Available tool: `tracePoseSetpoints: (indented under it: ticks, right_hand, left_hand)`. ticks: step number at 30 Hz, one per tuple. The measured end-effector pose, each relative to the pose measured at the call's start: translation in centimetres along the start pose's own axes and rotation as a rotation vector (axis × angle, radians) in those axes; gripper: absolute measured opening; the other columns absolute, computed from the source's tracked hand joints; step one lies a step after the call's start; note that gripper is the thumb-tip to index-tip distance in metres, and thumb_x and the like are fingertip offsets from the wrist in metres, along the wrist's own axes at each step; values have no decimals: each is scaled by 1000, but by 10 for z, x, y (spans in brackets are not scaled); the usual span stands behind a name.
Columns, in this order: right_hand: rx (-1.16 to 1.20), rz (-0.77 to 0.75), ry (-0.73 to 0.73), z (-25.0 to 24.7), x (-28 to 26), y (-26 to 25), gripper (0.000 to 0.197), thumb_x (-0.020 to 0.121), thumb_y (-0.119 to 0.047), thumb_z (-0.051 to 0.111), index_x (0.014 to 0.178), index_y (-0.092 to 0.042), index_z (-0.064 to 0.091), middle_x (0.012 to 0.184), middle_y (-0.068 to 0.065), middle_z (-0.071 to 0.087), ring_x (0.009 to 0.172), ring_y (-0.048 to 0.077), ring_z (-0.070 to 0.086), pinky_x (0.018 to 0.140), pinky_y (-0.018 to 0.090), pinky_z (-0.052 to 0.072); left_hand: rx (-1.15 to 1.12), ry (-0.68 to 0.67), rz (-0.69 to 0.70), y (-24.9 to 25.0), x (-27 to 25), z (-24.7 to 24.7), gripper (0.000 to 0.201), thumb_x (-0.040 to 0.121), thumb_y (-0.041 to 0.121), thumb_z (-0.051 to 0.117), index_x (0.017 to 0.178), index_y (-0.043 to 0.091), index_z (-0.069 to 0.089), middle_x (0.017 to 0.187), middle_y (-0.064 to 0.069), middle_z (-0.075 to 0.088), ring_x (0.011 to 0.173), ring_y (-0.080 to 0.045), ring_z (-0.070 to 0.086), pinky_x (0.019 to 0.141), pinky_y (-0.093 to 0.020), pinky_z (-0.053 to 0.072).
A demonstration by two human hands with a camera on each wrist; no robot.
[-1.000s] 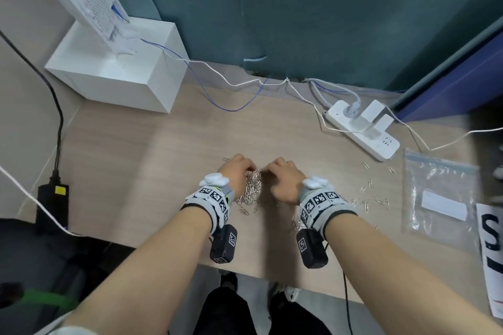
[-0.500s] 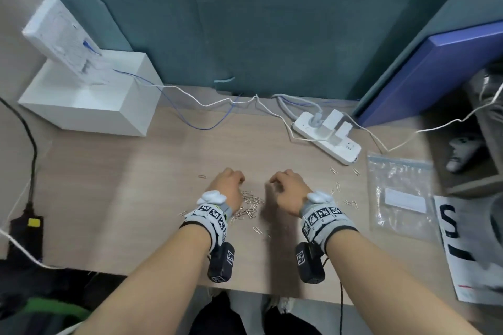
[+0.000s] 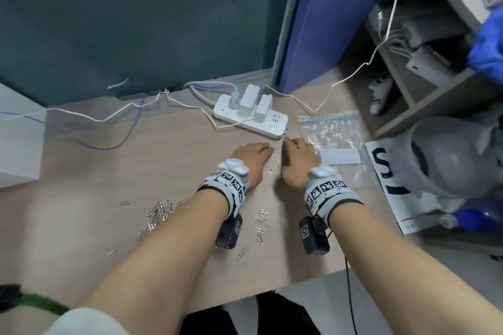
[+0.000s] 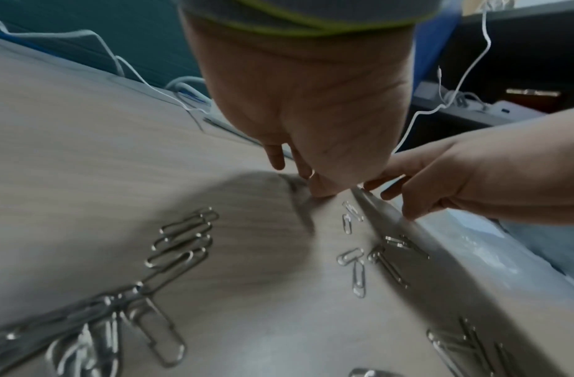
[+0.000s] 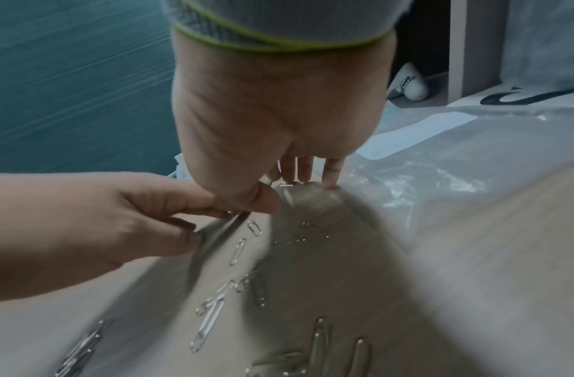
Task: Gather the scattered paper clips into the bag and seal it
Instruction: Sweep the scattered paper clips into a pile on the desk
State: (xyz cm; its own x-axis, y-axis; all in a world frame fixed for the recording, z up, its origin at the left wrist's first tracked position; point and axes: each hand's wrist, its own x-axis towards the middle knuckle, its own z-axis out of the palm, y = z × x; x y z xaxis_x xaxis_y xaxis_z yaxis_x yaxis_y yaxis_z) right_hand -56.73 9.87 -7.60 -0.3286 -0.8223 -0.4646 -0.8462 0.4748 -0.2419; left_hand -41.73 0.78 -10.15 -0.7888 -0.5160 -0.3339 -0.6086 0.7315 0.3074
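Note:
Silver paper clips lie over the wooden desk: a pile left of my left forearm, a few between my hands, more between my wrists. The clear zip bag lies flat at the right, empty as far as I can tell. My left hand and right hand stand side by side, fingertips down on the desk just in front of the power strip. In the wrist views the left hand and right hand touch the wood with loose clips behind them; neither plainly holds one.
A white power strip with plugs and trailing cables sits just beyond my fingertips. A printed sheet and grey bundle lie right of the bag. A blue panel and shelf unit stand at the back right.
Both hands left the gathered pile and moved right and forward, close to the bag and power strip. The pile now lies behind on the left. My head turned right.

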Motion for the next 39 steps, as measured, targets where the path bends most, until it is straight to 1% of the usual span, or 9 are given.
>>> tracePoseSetpoints:
  ticks: [4, 15, 20, 23, 26, 30, 35, 37, 39]
  right_hand:
    - [-67, -68, -29, 3, -7, 1, 70, 79, -20, 58, 146, -24, 39, 149, 2, 40, 128, 28, 42, 93, 43, 46]
    - [303, 7, -2, 62, -82, -18, 63, 80, -9, 55, 142, -16, 51, 135, 7, 48, 120, 30, 45, 104, 39, 43]
    - [477, 24, 0, 81, -103, -40, 46, 82, -6, 56, 125, -17, 66, 123, 5, 53, 116, 28, 56, 102, 31, 45]
    - [477, 173, 174, 80, -110, -29, 47, 88, -9, 57, 134, -18, 62, 133, 5, 52, 125, 28, 49, 106, 33, 42]
    - [417, 338, 178, 77, -119, -12, 53, 85, -9, 55, 137, -22, 57, 140, 5, 47, 128, 31, 44, 104, 39, 43]
    - [483, 332, 139, 87, -129, -13, 51, 84, -1, 53, 132, -16, 59, 134, 10, 48, 124, 32, 45, 104, 36, 40]
    - [615, 228, 73, 99, -136, -45, 48, 81, -3, 53, 125, -18, 66, 122, 3, 55, 116, 23, 58, 105, 33, 46]
    - [695, 238, 125, 101, -136, -46, 45, 82, -1, 52, 121, -18, 66, 116, -1, 56, 111, 17, 63, 104, 35, 49]
    - [770, 302, 243, 100, -134, -33, 41, 84, 2, 52, 119, -14, 65, 117, 1, 56, 111, 14, 65, 105, 34, 50]
  left_hand:
    - [37, -27, 51, -1, -3, 4, 68, 86, 14, 55, 151, 28, 38, 157, 4, 37, 139, -26, 37, 110, -41, 40]
    - [151, -236, 304, -5, -42, -8, 65, 83, 15, 55, 146, 30, 45, 145, 4, 47, 127, -25, 43, 100, -44, 44]
    - [145, -254, 338, -17, -65, -5, 53, 81, 13, 56, 133, 27, 55, 138, 2, 51, 121, -27, 49, 96, -41, 46]
    - [148, -213, 368, -15, -68, -5, 63, 84, 18, 58, 145, 28, 45, 152, 2, 43, 133, -27, 44, 107, -38, 41]
    - [204, -267, 385, -4, -64, -2, 77, 82, 25, 64, 153, 31, 33, 162, 5, 29, 144, -24, 31, 113, -38, 34]
    - [217, -288, 397, 2, -68, 12, 64, 69, 25, 72, 126, 39, 47, 139, 12, 45, 122, -23, 44, 92, -40, 46]
    - [218, -261, 411, 2, -72, 6, 34, 78, 18, 59, 108, 31, 54, 114, 5, 52, 102, -24, 50, 82, -41, 49]
    - [213, -198, 442, 8, -64, 5, 37, 81, 18, 58, 116, 29, 56, 122, 3, 55, 108, -25, 52, 86, -40, 48]
    - [195, -163, 486, 16, -49, 9, 58, 81, 18, 58, 138, 27, 49, 148, 2, 46, 128, -26, 47, 103, -38, 43]
